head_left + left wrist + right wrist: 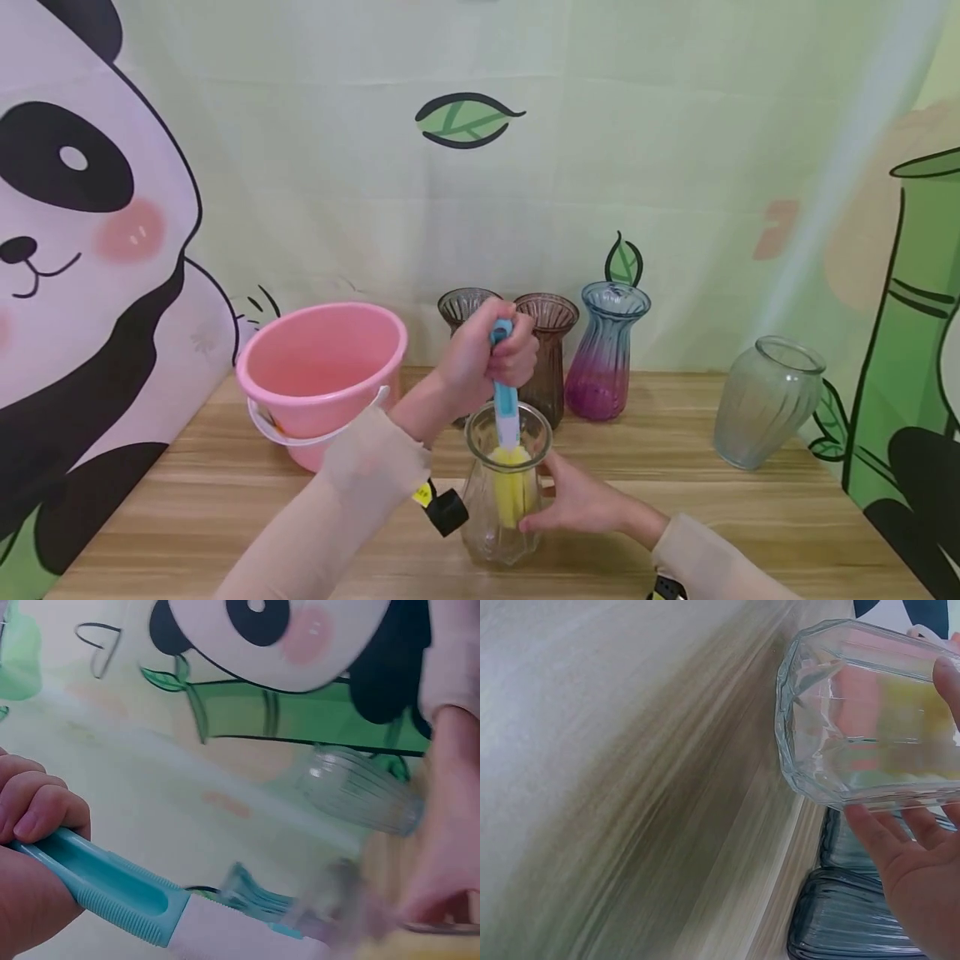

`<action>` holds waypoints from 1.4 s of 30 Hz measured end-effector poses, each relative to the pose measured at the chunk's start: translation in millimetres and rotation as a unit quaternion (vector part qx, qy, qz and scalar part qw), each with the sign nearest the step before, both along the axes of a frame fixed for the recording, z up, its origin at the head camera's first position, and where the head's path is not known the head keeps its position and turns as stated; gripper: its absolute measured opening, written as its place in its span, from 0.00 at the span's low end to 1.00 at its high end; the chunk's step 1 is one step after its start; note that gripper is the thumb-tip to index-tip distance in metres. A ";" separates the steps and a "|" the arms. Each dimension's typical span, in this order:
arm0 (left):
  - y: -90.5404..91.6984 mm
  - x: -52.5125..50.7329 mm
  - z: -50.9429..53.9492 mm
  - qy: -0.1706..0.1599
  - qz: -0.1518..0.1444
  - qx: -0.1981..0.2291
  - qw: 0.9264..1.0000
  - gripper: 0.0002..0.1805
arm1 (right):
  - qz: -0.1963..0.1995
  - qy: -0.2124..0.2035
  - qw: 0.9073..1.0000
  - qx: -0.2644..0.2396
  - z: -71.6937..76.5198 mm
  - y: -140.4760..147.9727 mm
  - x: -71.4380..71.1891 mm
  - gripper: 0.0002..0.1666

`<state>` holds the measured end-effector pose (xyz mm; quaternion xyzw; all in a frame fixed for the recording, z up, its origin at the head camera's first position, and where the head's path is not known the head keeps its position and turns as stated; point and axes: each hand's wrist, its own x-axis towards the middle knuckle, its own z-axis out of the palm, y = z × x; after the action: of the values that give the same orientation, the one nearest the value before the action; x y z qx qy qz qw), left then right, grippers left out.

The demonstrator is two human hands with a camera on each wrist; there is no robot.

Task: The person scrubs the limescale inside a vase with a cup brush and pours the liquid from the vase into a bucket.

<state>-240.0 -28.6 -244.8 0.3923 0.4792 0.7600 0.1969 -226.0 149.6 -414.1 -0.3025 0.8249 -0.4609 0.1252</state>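
My left hand (491, 350) grips the blue-and-white handle of a bottle brush (506, 408) from above. The brush's yellow sponge head (512, 492) is inside a clear glass vase (487, 537), reached through its round mouth. In the left wrist view, the curled fingers (45, 799) wrap the ribbed blue handle (127, 889). My right hand (581, 497) holds the vase by its right side. From the right wrist, its thumb and fingers (874, 832) span the faceted clear glass (817, 720), and the yellow sponge shows blurred through the wall.
On the left of the wooden table (187, 500) stands a pink bucket (322, 312) with a white handle. Behind the hands are a grey vase (453, 304), a brown vase (553, 358) and a blue-pink vase (603, 358). Another clear vase (757, 408) stands at right.
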 end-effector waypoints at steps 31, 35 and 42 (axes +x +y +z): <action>3.5 3.7 -27.3 0.005 -0.018 -0.013 1.000 0.23 | 0.051 -0.040 0.998 0.012 -0.6 1.2 -8.4 0.51; 6.1 5.7 -2.2 0.008 -0.001 -0.035 0.999 0.22 | 0.042 -0.027 0.998 0.026 1.5 -0.7 -5.5 0.48; -1.4 7.0 50.3 0.052 0.015 -0.018 0.998 0.22 | 0.030 -0.014 0.999 0.029 2.7 -1.9 -2.3 0.45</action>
<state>-233.0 -30.0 -194.4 0.4206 0.5084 0.7326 0.1671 -228.3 147.7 -411.4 -0.3168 0.8269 -0.4367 0.1588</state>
